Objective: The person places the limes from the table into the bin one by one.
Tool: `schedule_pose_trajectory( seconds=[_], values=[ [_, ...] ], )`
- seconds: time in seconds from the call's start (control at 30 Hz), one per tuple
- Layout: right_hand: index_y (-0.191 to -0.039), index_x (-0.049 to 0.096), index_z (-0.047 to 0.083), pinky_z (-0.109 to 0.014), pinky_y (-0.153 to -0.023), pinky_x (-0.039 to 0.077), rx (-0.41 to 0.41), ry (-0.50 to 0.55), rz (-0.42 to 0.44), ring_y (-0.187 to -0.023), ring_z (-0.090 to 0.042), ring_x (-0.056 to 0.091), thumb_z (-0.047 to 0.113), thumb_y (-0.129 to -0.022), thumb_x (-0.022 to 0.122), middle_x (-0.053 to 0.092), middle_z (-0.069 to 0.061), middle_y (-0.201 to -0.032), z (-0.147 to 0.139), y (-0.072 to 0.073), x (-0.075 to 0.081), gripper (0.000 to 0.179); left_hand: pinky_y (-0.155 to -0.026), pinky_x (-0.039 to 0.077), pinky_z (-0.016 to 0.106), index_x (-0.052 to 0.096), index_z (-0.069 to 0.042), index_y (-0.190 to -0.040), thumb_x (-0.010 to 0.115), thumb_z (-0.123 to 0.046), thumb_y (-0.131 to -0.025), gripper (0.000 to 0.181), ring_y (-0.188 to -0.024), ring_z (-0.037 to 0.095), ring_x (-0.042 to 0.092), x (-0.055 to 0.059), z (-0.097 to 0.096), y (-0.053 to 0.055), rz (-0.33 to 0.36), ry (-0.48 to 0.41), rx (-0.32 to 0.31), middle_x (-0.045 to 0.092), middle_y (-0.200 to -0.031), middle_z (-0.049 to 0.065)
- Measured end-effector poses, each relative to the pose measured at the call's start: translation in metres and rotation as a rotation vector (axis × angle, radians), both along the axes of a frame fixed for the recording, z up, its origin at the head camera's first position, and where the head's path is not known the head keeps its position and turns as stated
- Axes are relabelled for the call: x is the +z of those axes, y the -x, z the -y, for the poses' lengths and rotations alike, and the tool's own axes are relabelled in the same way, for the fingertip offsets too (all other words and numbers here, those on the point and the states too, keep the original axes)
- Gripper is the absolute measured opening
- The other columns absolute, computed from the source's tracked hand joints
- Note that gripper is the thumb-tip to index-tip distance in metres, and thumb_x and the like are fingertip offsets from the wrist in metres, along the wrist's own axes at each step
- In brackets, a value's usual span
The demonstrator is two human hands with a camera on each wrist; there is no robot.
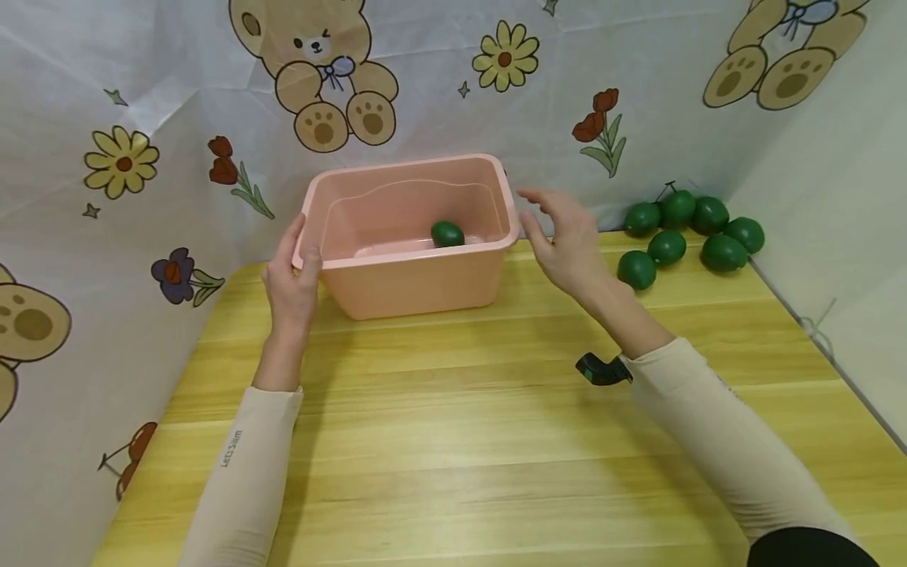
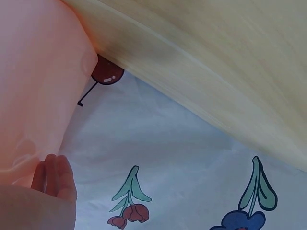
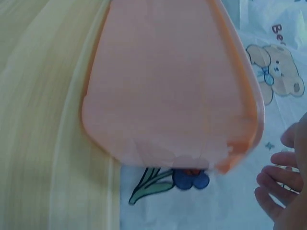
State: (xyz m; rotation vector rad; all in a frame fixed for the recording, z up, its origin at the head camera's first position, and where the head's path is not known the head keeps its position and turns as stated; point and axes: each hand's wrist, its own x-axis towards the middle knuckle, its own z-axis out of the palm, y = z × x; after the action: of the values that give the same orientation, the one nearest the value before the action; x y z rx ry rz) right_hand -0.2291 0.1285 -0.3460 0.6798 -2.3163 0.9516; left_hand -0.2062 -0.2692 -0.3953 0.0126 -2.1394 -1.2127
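A pink plastic bin stands near the back of the table with one green lime-like fruit inside it. My left hand touches the bin's left end at the rim, with the thumb at the front corner. In the left wrist view, the straight fingers lie along the bin's outer wall. Just off the right end of the rim is my right hand, its fingers loosely bent and apart. Nothing is in it. The right wrist view also shows those fingers clear of the bin.
Several more green fruits lie grouped at the back right of the wooden table. Behind the bin hangs a patterned cloth; a white wall borders the right side. A black camera sticks out from the right wrist.
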Motion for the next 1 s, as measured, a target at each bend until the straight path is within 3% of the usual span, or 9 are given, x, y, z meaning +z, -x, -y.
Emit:
schedule_pose_trajectory(
  seconds=[0.17, 0.33, 0.5, 0.77, 1.0],
  values=[
    [-0.143, 0.063, 0.003, -0.06, -0.105, 0.049, -0.109, -0.052, 0.079, -0.126, -0.042, 0.061, 0.016, -0.102, 0.066, 0.066, -0.021, -0.14, -0.037, -0.001, -0.012, 0.043, -0.113, 0.05, 0.044, 0.06, -0.022, -0.152, 0.058, -0.044, -0.097, 0.059, -0.139, 0.019, 0.058, -0.001, -0.002, 0.001, 0.021, -0.018, -0.049, 0.059, -0.154, -0.003],
    [-0.144, 0.061, 0.001, -0.063, -0.105, 0.046, -0.169, -0.086, 0.14, -0.128, -0.044, 0.059, 0.015, -0.1, 0.067, 0.064, -0.024, -0.142, -0.068, -0.003, -0.027, 0.046, -0.116, 0.048, 0.043, 0.059, -0.02, -0.152, 0.058, -0.045, -0.097, 0.061, -0.141, 0.018, 0.057, -0.002, -0.003, 0.0, 0.021, -0.019, -0.044, 0.058, -0.154, -0.002],
    [-0.142, 0.061, -0.001, -0.067, -0.104, 0.042, -0.202, -0.087, 0.189, -0.125, -0.048, 0.058, 0.015, -0.098, 0.067, 0.064, -0.028, -0.138, -0.088, -0.004, -0.037, 0.047, -0.116, 0.048, 0.04, 0.059, -0.02, -0.152, 0.056, -0.046, -0.097, 0.06, -0.14, 0.019, 0.058, 0.0, -0.001, -0.001, 0.014, -0.016, -0.025, 0.059, -0.154, -0.001],
    [-0.142, 0.062, -0.002, -0.07, -0.103, 0.038, -0.23, -0.094, 0.195, -0.123, -0.051, 0.055, 0.016, -0.098, 0.066, 0.063, -0.032, -0.134, -0.11, -0.004, -0.042, 0.048, -0.111, 0.051, 0.032, 0.059, -0.02, -0.152, 0.056, -0.044, -0.097, 0.06, -0.136, 0.019, 0.061, 0.0, 0.0, 0.0, 0.004, -0.009, -0.019, 0.06, -0.152, -0.001],
    [-0.144, 0.059, -0.005, -0.069, -0.113, 0.032, -0.238, -0.09, 0.266, -0.131, -0.053, 0.05, 0.016, -0.097, 0.064, 0.059, -0.033, -0.14, -0.13, -0.003, -0.051, 0.051, -0.113, 0.05, 0.036, 0.06, -0.021, -0.151, 0.057, -0.043, -0.098, 0.058, -0.137, 0.019, 0.06, -0.001, -0.001, -0.001, 0.0, -0.015, -0.008, 0.06, -0.152, -0.002]
  ],
)
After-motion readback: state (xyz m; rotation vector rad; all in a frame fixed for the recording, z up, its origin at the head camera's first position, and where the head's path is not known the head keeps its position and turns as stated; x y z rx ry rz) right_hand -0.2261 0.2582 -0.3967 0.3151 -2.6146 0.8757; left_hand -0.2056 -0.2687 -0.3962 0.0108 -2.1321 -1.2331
